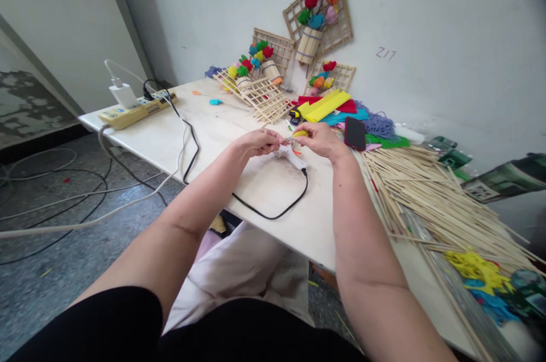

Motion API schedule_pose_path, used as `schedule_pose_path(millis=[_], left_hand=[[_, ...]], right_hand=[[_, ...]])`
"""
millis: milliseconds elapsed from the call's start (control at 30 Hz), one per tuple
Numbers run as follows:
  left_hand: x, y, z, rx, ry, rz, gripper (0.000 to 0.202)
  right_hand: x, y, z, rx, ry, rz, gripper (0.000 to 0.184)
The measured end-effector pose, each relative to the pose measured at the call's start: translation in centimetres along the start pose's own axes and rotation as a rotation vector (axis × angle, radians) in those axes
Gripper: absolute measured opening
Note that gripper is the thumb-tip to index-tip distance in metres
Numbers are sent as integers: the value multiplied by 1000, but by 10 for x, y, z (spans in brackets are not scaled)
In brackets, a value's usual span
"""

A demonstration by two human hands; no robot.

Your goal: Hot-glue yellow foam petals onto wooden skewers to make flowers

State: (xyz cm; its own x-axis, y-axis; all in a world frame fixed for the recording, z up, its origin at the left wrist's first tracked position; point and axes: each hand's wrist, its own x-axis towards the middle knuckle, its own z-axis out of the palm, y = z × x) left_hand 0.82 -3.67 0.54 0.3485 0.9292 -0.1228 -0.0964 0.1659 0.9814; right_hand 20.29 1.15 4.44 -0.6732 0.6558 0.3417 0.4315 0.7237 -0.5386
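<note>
Over the middle of the table my right hand (322, 140) is closed, its fingertips pinching a small yellow petal-like piece (301, 133). Just to its left, my left hand (262, 142) is closed in a pinch close to the yellow piece. A thin strand seems to run between the fingertips, too small to name. Below both hands lies a white hot glue gun (294, 157) with a black cord (273, 217) looping across the tabletop. A bit of orange shows beside the glue gun.
Wooden lattices with colourful flowers (264, 92) stand at the back. Yellow crepe paper (325, 106), a phone (355, 133) and many thin wooden sticks (430, 191) lie right. A power strip (136, 111) sits at the left edge, with cables hanging to the floor.
</note>
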Motion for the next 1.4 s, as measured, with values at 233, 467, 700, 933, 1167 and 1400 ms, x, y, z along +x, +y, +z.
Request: schedule_pose_path(millis=[233,467,700,933,1167,1400], left_hand=[[4,-3,-1,-16,4,-26,13],[4,-3,2,8,24,2,13],[7,-5,-1,90,0,100,20],[5,-2,1,153,-9,204,29],[4,-1,2,179,-1,204,26],[6,-2,8,245,57,208,29]], right_hand=[[1,1,1,-9,0,7,20],[2,-1,2,-55,30,2,16],[2,-1,3,-57,75,0,15],[2,1,1,-33,86,-9,16],[1,2,1,-19,74,-5,17],[1,6,2,-11,55,29,18]])
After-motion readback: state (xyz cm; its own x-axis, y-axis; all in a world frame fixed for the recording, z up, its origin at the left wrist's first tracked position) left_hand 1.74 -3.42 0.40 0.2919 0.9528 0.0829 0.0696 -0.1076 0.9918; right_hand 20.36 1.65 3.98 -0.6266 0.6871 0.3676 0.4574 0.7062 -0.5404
